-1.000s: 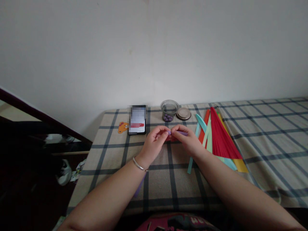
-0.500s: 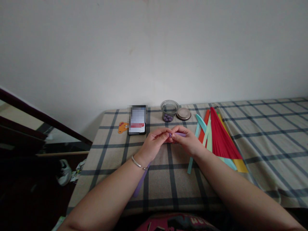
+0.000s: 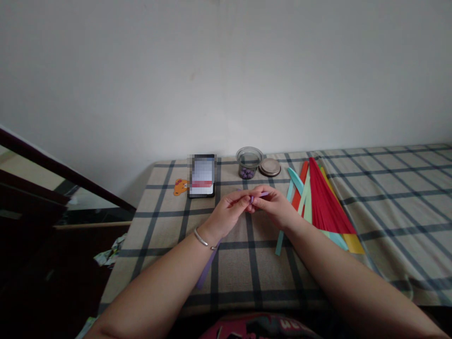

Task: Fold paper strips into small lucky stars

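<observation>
My left hand (image 3: pixel 228 214) and my right hand (image 3: pixel 277 207) meet above the checked tablecloth (image 3: pixel 165 221), fingertips pinched together on a purple paper strip (image 3: pixel 206 268). The strip's folded end shows between the fingertips, and its long tail trails under my left wrist, which wears a silver bangle. Both hands are closed on the strip.
A phone (image 3: pixel 202 175) stands at the back beside an orange bear figure (image 3: pixel 180 187). A clear cup (image 3: pixel 248 163) with purple pieces and a round lid (image 3: pixel 270 167) sit behind the hands. Red, teal, green and yellow paper strips (image 3: pixel 325 202) fan out on the right. The table edge drops off at left.
The fingers have shifted slightly on the purple strip's end. The dark shape and shoe on the floor at left are gone from view.
</observation>
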{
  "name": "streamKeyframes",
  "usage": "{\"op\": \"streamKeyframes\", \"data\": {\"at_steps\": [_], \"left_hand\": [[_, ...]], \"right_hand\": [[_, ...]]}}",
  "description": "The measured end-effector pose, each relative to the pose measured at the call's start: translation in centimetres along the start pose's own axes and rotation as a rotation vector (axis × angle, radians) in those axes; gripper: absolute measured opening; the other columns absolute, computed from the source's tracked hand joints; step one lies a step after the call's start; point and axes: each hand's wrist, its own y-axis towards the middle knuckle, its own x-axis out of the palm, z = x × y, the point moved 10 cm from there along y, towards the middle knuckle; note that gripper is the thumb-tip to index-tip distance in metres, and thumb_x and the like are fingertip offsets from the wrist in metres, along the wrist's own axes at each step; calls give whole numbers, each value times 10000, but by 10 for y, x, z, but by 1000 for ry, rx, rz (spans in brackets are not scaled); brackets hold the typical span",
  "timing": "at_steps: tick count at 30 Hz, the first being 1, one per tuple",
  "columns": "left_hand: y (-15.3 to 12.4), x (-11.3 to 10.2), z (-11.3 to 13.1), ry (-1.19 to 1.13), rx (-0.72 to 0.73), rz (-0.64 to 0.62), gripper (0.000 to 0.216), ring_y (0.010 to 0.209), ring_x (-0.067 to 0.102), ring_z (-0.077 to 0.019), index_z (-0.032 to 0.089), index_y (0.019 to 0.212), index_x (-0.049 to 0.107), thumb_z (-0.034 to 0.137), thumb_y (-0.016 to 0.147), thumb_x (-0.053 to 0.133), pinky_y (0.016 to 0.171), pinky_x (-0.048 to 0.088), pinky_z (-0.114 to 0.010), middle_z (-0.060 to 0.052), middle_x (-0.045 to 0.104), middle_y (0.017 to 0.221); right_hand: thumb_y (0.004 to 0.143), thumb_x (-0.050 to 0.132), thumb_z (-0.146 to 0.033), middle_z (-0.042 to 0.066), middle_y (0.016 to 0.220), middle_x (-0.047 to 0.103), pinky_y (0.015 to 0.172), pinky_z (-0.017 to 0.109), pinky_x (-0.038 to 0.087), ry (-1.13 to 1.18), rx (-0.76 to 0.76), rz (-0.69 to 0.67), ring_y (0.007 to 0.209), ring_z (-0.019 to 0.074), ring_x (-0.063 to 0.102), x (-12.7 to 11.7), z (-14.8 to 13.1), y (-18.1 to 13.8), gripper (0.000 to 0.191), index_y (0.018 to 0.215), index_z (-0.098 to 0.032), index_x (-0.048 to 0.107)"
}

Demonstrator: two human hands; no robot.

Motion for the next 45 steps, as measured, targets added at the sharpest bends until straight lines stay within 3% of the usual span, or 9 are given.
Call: {"op": "streamKeyframes", "data": {"at_steps": [3, 10, 16, 21, 29, 45], "left_hand": [[-1, 0, 6, 79, 40, 1, 267, 666, 552, -99, 207, 965, 713, 405, 822, 604, 675, 475, -254, -8, 632, 715], [-5, -3, 31, 369, 155, 132, 249, 761, 611, -127, 186, 1011, 674, 331, 875, 523, 723, 522, -266, -63, 675, 974], [-8, -5, 39, 528, 240, 151, 218, 909, 615, -162, 177, 1022, 642, 288, 875, 525, 780, 527, -277, -74, 645, 1013], [-8, -7, 33, 512, 242, 160, 258, 882, 628, -151, 190, 1116, 575, 286, 883, 520, 756, 535, -267, -76, 630, 1040], [-8, -6, 34, 579, 248, 168, 193, 857, 632, -147, 181, 1022, 589, 293, 893, 500, 756, 527, -261, -62, 646, 973], [-3, -13, 23, 370, 128, 197, 177, 745, 629, -115, 174, 980, 587, 292, 852, 555, 707, 536, -246, -38, 645, 919]], "right_hand": [[617, 784, -417, -18, 607, 634, 610, 285, 462, -8, 9, 12, 583, 130, 583, -1, 0, 0, 292, 671, -203, 593], [641, 764, -415, -19, 641, 615, 578, 259, 408, -65, -18, 97, 597, 121, 539, -13, 1, 1, 259, 714, -208, 626], [654, 747, -412, -33, 601, 563, 559, 262, 365, -187, -46, 177, 558, 114, 474, -21, -5, 0, 250, 686, -206, 608], [662, 733, -426, -24, 630, 581, 578, 263, 380, -218, -55, 192, 589, 121, 496, -25, -4, 1, 263, 701, -199, 606], [655, 733, -409, -8, 676, 619, 634, 281, 433, -270, -80, 217, 646, 137, 548, -25, -7, 0, 240, 701, -203, 618], [705, 687, -416, -12, 646, 577, 575, 264, 393, -247, -63, 225, 599, 124, 498, -26, -5, 0, 222, 682, -205, 625]]}}
